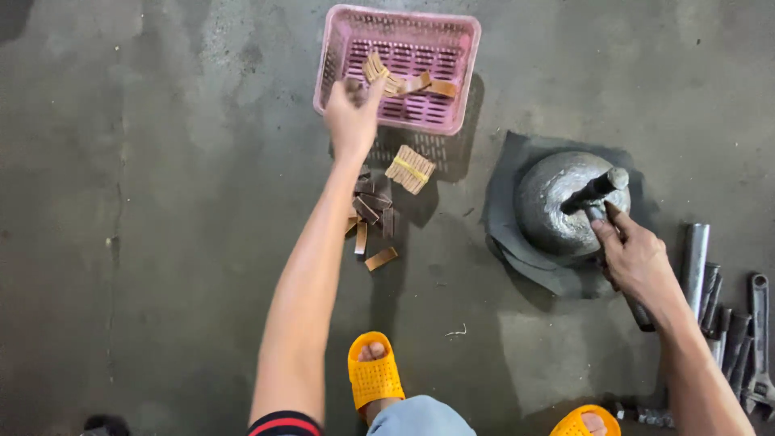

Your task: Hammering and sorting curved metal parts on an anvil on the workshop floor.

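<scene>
My left hand (352, 113) reaches over the near wall of a pink slotted plastic basket (464, 48); whether it holds anything I cannot tell. Inside the basket lie a few small brown strips (420, 83). My right hand (634, 254) grips the handle of a dark hammer (597, 188), whose head rests on a rounded grey metal block (549, 202). That block sits on dark sheet material (517, 258). Below the basket on the floor lie a rubber-banded bundle of tan strips (410, 169) and a loose heap of brown and dark strips (371, 214).
Metal tubes (696, 258) and wrenches (757, 339) lie on the concrete floor at the right edge. My feet in orange perforated slippers (374, 373) stand at the bottom centre and bottom right. A dark object shows at the bottom left corner.
</scene>
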